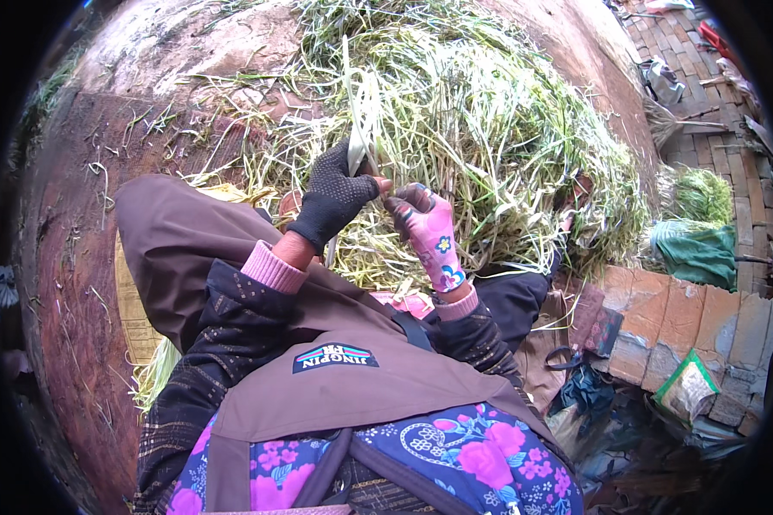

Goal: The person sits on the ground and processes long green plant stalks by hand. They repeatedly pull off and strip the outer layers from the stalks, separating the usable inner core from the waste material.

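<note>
My left hand [338, 190], in a black dotted glove with bare fingertips, is closed around pale green-white plant stalks [359, 138] whose long leaves point away from me. Close to its right, my right hand [422, 222] wears a pink flowered glove with dark finger parts. Its fingers are bent near the lower ends of the stalks; whether they pinch anything is too small to tell. Beyond and under both hands spreads a large heap of loose green and yellowish stalks and leaves [489, 129].
Reddish-brown boards [84, 257] with scattered leaf scraps lie on the left. At right are a bundle of green stalks [702, 196], a green cloth [702, 254], a twig broom [663, 122], brick paving [702, 154] and a green-edged bag [687, 388]. Pale stalks [159, 373] lie beside my left knee.
</note>
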{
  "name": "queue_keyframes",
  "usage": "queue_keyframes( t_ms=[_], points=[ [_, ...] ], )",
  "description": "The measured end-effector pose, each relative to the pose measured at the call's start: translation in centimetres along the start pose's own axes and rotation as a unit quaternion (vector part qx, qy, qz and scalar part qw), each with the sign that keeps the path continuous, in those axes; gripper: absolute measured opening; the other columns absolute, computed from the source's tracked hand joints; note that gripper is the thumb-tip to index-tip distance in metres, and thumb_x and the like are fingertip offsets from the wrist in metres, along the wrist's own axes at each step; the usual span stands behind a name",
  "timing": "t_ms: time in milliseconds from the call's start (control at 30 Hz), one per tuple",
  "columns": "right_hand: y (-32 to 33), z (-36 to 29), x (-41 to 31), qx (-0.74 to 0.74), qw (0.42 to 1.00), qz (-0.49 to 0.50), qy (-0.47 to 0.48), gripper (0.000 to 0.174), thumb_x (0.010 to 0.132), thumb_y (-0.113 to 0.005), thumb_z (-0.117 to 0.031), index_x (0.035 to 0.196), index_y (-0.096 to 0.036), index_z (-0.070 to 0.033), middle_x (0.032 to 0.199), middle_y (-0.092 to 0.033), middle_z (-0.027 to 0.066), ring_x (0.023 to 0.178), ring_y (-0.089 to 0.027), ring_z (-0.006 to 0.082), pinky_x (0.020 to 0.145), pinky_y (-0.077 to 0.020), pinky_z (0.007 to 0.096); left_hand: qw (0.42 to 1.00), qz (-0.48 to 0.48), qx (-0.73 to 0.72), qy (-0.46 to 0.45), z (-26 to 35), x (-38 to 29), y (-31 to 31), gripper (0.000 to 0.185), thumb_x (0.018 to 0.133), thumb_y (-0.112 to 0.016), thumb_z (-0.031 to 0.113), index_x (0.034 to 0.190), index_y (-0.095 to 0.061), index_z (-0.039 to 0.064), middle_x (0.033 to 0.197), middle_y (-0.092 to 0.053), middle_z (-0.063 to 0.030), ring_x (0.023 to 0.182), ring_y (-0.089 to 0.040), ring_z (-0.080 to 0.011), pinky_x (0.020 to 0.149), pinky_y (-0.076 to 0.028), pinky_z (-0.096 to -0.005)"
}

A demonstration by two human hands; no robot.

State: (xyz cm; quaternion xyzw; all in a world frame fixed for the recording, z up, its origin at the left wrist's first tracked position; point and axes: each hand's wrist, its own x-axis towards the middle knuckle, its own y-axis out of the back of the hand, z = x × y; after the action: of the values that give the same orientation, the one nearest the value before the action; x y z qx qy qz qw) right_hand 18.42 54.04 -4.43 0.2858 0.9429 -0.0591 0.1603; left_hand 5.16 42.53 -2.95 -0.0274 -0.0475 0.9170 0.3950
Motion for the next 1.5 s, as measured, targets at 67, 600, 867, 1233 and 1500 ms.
queue_keyframes(
  t_ms=[67,600,867,1233,1500],
  points=[
    [0.5,2.2,1.0,-0.072,0.992,0.033,0.100,0.015,0.080,-0.067,-0.015,0.079,-0.061,-0.001,0.063,-0.059,0.0033,0.055,-0.055,0.0112,0.049,-0.0421,0.0262,1.000,-0.004,-0.004,0.016,0.0,0.0,0.2,0.039,0.065,-0.073,0.003,0.100,-0.057,0.001,0.082,-0.058,-0.0011,0.072,-0.053,-0.0084,0.067,-0.047,-0.0237],
    [-2.7,-0.3,0.2,-0.020,0.994,-0.107,0.015,0.011,0.083,-0.062,-0.008,0.090,-0.059,0.001,0.076,-0.060,0.0023,0.072,-0.055,0.0083,0.067,-0.0453,0.0226,0.986,-0.019,-0.127,0.104,1.6,0.3,1.3,0.046,0.066,-0.069,0.003,0.109,-0.055,-0.004,0.066,-0.050,0.0020,0.049,-0.044,-0.0051,0.045,-0.034,-0.0199],
    [8.5,4.1,0.3,-0.145,0.984,0.069,-0.078,0.011,0.080,-0.058,-0.013,0.084,-0.065,-0.006,0.061,-0.055,-0.0012,0.049,-0.045,0.0057,0.043,-0.0329,0.0207,0.972,0.076,-0.218,0.045,5.2,0.6,5.2,0.051,0.071,-0.065,0.003,0.119,-0.046,-0.003,0.079,-0.063,-0.0093,0.041,-0.038,-0.0040,0.038,-0.031,-0.0179],
    [19.8,1.5,-0.9,-0.437,0.816,0.372,0.071,0.059,0.071,-0.072,-0.010,0.123,-0.046,0.002,0.127,-0.048,0.0191,0.114,-0.049,0.0258,0.100,-0.0367,0.0337,0.930,0.136,-0.341,-0.009,5.9,0.6,5.6,0.038,0.082,-0.056,0.008,0.118,-0.045,0.003,0.085,-0.064,-0.0125,0.042,-0.032,-0.0007,0.040,-0.030,-0.0157],
    [-2.1,-0.6,-1.4,-0.172,0.974,-0.131,-0.065,0.018,0.087,-0.060,-0.017,0.098,-0.064,-0.003,0.074,-0.059,0.0021,0.061,-0.052,0.0080,0.055,-0.0427,0.0223,0.962,0.102,-0.248,0.043,3.3,1.1,3.2,0.025,0.084,-0.059,0.018,0.103,-0.049,0.006,0.088,-0.065,-0.0137,0.042,-0.039,-0.0037,0.038,-0.031,-0.0170]
  ],
)
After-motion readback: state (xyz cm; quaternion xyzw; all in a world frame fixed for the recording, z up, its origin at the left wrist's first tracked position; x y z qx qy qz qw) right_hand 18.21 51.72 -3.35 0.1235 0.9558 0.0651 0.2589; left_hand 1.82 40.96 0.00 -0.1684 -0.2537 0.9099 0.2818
